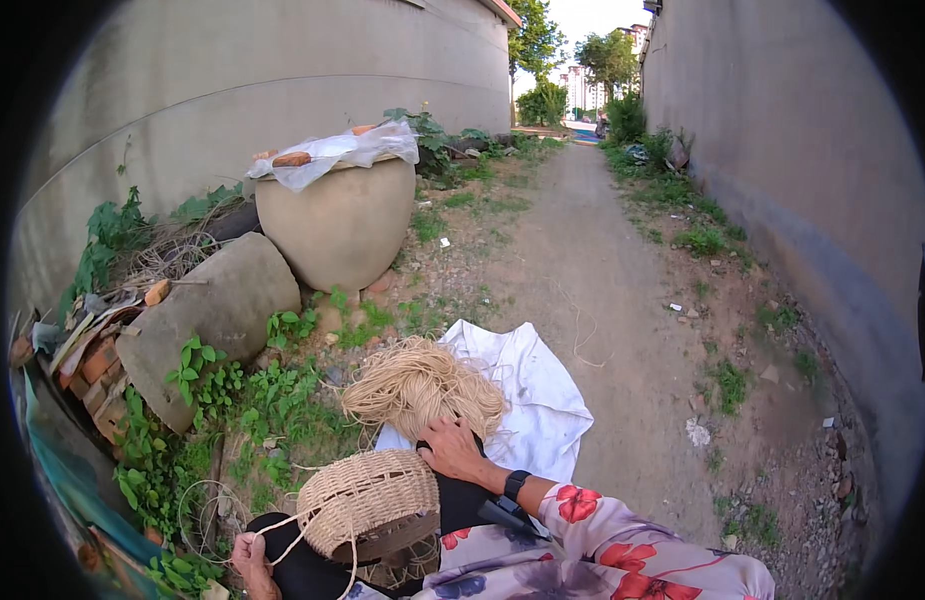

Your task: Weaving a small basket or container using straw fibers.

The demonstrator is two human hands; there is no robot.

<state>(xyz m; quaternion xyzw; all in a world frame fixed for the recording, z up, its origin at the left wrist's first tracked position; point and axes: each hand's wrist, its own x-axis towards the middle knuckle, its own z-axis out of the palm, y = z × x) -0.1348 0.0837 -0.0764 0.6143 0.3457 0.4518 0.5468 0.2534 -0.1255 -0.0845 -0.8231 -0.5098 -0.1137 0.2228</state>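
A woven basket [367,500] of tan cord lies tilted across my lap, its dark opening facing toward me. My left hand [254,562], low at the left, has its fingers closed round a strand of pale cord [288,530] that runs to the basket. My right hand [454,455] lies over my dark-clad knee at the basket's right end, fingers spread and bent. Its fingertips are next to a big loose heap of tan cord [422,385]; whether they touch the basket or the cord is hard to see. Under the heap spreads a white cloth [532,400].
Behind the heap a large clay jar [337,225] stands covered with plastic sheeting [357,150] and brick pieces. Left of it lies a toppled clay vessel [217,320] among weeds and broken bricks [102,375]. A dirt path [582,230] runs off between two grey walls [792,140].
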